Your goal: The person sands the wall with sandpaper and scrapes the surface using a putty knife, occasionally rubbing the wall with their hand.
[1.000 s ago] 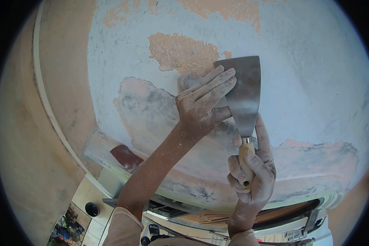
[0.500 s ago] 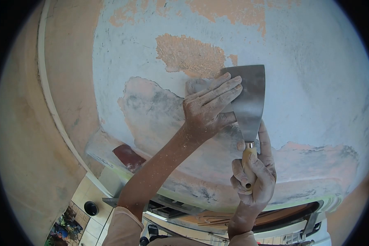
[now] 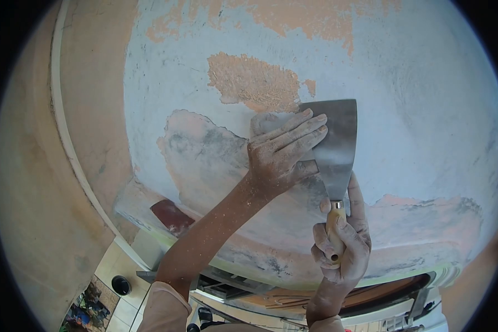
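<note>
A wide scraper [image 3: 338,146] with a grey metal blade and a wooden handle lies against a worn pale-blue surface [image 3: 415,138]. My right hand [image 3: 346,249] is wrapped round its handle from below. Across the blade's left side rests my left hand [image 3: 285,146], fingers stretched out and pressing flat, its thumb by the blade's lower left edge. Both hands are dusty with white powder. Just above the left hand is a rough peach patch [image 3: 254,80] where the blue coat is gone. A grey-stained patch [image 3: 199,141] spreads to its left, partly behind my forearm.
A dark red piece of what looks like sandpaper [image 3: 171,216] lies on the surface's lower left ledge. Below that are a dark opening with slats [image 3: 232,285], tiled floor, a black round container [image 3: 122,284] and plants [image 3: 88,310]. A pale pipe [image 3: 72,138] runs along the left wall.
The scraper and both hands have slid slightly down toward me, widening the gap below the small peach spot. The view has also tilted a little. My grip is the same.
</note>
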`<state>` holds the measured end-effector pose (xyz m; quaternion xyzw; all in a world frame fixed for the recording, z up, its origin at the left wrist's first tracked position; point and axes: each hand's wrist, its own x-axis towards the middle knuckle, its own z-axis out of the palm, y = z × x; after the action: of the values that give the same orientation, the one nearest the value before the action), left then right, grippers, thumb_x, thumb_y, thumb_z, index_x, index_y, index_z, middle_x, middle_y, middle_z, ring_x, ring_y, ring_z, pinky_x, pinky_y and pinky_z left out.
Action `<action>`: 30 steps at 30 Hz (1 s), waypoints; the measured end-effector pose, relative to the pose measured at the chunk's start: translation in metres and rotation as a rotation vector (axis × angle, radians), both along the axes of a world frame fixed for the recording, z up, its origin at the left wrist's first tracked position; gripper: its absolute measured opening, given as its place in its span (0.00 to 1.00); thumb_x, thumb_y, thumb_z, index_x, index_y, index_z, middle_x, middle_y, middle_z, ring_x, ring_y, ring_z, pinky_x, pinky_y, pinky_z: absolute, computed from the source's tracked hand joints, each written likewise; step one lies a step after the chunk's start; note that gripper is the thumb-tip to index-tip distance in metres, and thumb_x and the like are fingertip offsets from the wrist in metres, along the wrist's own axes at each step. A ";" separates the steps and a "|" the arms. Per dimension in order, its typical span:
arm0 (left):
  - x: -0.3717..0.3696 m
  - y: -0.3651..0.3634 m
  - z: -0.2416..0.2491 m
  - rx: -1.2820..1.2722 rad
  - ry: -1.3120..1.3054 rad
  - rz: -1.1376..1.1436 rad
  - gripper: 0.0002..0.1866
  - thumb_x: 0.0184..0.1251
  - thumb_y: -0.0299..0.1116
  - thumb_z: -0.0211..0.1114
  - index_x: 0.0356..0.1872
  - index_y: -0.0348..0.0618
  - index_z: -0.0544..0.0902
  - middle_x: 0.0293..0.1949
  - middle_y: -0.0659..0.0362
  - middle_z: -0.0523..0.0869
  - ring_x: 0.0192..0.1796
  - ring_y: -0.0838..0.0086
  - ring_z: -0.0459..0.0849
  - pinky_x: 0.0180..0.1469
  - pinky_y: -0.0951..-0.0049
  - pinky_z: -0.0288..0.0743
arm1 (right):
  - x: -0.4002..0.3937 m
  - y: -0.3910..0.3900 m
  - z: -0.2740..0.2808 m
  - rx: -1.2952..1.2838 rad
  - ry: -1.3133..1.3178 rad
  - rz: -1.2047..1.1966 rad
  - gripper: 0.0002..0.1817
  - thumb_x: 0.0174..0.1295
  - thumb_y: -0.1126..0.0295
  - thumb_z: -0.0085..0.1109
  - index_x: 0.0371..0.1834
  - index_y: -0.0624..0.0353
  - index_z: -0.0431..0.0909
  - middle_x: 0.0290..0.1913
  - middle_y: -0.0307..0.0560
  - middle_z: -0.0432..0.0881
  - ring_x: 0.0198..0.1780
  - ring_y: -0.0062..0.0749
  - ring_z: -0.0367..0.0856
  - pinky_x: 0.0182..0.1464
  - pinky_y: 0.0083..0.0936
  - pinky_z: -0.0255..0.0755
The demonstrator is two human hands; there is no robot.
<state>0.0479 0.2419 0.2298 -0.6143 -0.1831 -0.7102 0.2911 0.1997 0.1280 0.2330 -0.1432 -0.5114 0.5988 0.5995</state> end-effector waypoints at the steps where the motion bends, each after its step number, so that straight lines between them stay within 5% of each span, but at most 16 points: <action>1: 0.002 0.006 0.012 0.032 -0.050 -0.051 0.22 0.52 0.49 0.67 0.43 0.46 0.84 0.48 0.58 0.85 0.55 0.65 0.81 0.51 0.68 0.77 | -0.011 -0.005 0.015 -0.015 -0.002 -0.033 0.36 0.64 0.78 0.45 0.74 0.58 0.40 0.48 0.60 0.72 0.15 0.16 0.65 0.06 0.08 0.58; 17: 0.016 0.002 0.022 0.048 -0.089 -0.103 0.23 0.48 0.45 0.71 0.44 0.44 0.84 0.49 0.57 0.85 0.54 0.64 0.82 0.52 0.68 0.77 | 0.005 -0.010 0.029 0.006 0.157 0.237 0.36 0.65 0.81 0.36 0.74 0.54 0.33 0.50 0.62 0.67 0.18 0.19 0.67 0.07 0.10 0.60; 26: 0.010 0.001 0.028 0.043 -0.068 -0.029 0.22 0.46 0.40 0.72 0.43 0.42 0.84 0.48 0.57 0.85 0.55 0.64 0.81 0.52 0.67 0.78 | 0.002 -0.004 0.029 -0.019 0.100 0.110 0.36 0.63 0.81 0.44 0.73 0.60 0.41 0.48 0.58 0.72 0.17 0.17 0.66 0.08 0.11 0.56; 30: 0.016 -0.002 0.019 -0.002 -0.043 -0.067 0.22 0.45 0.39 0.72 0.43 0.42 0.84 0.48 0.57 0.85 0.56 0.64 0.81 0.52 0.67 0.78 | 0.015 0.002 0.016 -0.016 0.170 0.232 0.36 0.65 0.81 0.38 0.74 0.53 0.35 0.50 0.62 0.68 0.17 0.20 0.69 0.07 0.10 0.61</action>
<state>0.0638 0.2401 0.2492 -0.6051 -0.1695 -0.7323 0.2624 0.2145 0.1299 0.2494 -0.0368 -0.4672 0.6781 0.5662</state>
